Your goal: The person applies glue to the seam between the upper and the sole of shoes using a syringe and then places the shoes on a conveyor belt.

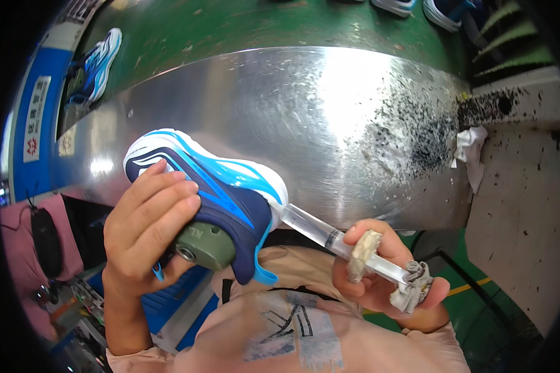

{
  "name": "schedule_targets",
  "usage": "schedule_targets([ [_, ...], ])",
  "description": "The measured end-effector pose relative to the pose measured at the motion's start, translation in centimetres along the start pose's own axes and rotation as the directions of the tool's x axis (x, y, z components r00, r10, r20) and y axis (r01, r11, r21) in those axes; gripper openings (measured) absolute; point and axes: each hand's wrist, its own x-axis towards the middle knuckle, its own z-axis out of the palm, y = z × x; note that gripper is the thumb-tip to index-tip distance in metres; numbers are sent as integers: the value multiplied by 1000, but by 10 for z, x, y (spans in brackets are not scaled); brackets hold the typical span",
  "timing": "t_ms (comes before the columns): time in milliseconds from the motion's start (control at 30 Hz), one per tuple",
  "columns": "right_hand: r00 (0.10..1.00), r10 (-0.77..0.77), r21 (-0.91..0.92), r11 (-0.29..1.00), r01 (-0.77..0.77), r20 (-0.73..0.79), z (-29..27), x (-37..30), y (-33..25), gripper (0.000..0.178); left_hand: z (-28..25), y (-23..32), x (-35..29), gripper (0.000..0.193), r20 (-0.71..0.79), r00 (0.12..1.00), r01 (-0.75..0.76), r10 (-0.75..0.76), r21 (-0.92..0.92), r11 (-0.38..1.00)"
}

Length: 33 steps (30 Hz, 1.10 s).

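My left hand (144, 227) is wrapped round a navy and bright-blue sports shoe (221, 202) with a white sole, tilted on its side above the metal table. A dark green shoe last (208, 244) fills the shoe's opening. In my right hand (379, 267) is a clear plastic syringe (314, 230), its tip at the sole edge by the heel; whether it touches cannot be made out. Whitish wrapping (363, 255) covers the syringe's finger flange, and a grey cloth wad (412, 287) covers the plunger end under my thumb.
The shiny metal table (249, 93) has black spatter on its right part. Crumpled white paper (470, 155) hangs at its right edge. Beyond lies a green conveyor surface (242, 25) with another blue shoe (99, 65) at far left and several at the top right. A person in pink (37, 261) is at the left.
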Motion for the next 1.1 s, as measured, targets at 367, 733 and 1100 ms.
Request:
schedule_targets([
  [367,984,-139,30,989,143,-109,3,-8,13,117,-3,-5,54,59,232,964,-157,128,112,981],
  [733,938,-296,5,953,302,-182,21,-16,23,117,23,57,58,36,-10,943,328,-332,189,926],
  [1100,937,-337,-152,935,321,-92,38,-20,55,117,22,68,77,27,-45,847,531,-530,135,837],
])
